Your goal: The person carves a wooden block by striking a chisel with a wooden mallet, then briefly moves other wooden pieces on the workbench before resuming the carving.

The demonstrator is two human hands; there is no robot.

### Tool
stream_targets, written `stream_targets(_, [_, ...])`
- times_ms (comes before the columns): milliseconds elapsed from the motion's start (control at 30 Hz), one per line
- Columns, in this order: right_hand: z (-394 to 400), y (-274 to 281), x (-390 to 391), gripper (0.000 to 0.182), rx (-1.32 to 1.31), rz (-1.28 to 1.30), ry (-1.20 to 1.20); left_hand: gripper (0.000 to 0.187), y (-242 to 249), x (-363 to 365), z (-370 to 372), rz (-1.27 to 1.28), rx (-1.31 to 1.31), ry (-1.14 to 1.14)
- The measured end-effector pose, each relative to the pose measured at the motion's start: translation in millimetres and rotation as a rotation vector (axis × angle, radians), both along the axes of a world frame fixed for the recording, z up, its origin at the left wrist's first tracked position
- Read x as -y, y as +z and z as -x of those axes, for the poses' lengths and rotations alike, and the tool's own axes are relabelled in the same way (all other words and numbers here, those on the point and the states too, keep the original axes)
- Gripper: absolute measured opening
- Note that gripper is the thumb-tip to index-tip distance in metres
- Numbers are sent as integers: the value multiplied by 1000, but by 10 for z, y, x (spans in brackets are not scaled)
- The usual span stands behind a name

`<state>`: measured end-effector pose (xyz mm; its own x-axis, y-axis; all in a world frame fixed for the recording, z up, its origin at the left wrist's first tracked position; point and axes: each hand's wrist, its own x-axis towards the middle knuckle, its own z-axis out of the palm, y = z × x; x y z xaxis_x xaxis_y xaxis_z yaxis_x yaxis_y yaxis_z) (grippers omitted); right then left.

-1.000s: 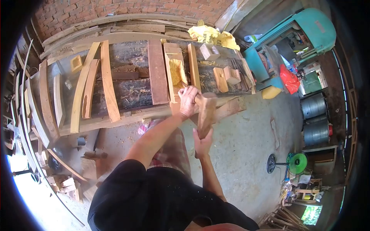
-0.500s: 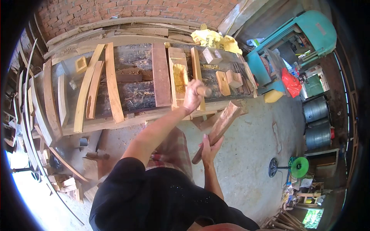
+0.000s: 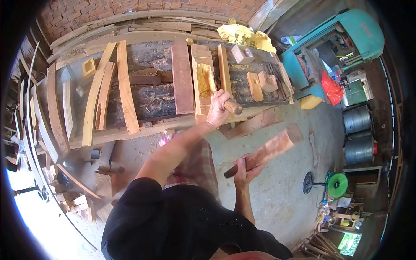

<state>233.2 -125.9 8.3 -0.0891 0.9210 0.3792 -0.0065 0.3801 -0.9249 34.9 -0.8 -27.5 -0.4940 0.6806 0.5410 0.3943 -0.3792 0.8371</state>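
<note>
Cluttered workbench (image 3: 143,130), left hand (image 3: 219,108) gripping chisel (image 3: 232,106), right hand (image 3: 245,170) clutching mallet (image 3: 268,149)

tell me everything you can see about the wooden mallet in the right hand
The wooden mallet is a rough, reddish-brown block of wood with a darker, narrower handle end. The right hand grips it near that handle end, fingers wrapped round it. It is raised clear of the workbench, slanting up and to the right over the concrete floor, its far end blurred. Nothing but the hand touches it.
</note>
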Motion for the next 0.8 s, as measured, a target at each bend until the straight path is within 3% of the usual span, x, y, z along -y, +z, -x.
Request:
stream_targets(67, [-26,-179,-85,64,-69,-20,-26,19,-13,-4,-20,-18,1,22])
stream_targets(133, [-25,-330,-264,61,481,-371,-96,21,-36,-10,-47,-79,65,77])
stream_targets(167, [-20,-248,-315,61,663,28,-3,21,-60,-15,-81,-81,66,74])
stream_targets(267, [-24,-95,-300,64,771,-63,-12,23,-160,-93,-118,-99,122,176])
stream_targets(333, [-38,-100,-203,62,688,-90,-44,26,-228,-71,-179,-140,105,194])
stream_targets(400, [-78,-326,-220,59,379,-363,-128,27,-255,-94,-210,-135,109,189])
stream_targets(467, [-137,-416,-338,61,519,-448,-173,26,-264,-116,-231,-149,104,214])
stream_targets(533, [-20,-245,-432,66,884,-65,-52,26,-261,-89,-219,-122,53,203])
stream_targets(600, [-42,-222,-404,66,835,-163,-42,28,-243,-137,-169,-148,92,266])
stream_targets(700, [16,-326,-244,58,380,-364,-164,27,-256,-98,-164,-134,68,269])
stream_targets(733, [61,-279,-254,58,379,-367,-163,26,-235,-98,-154,-135,49,254])
stream_targets(800, [123,-169,-276,54,637,-21,-66,24,-213,-94,-129,-141,18,254])
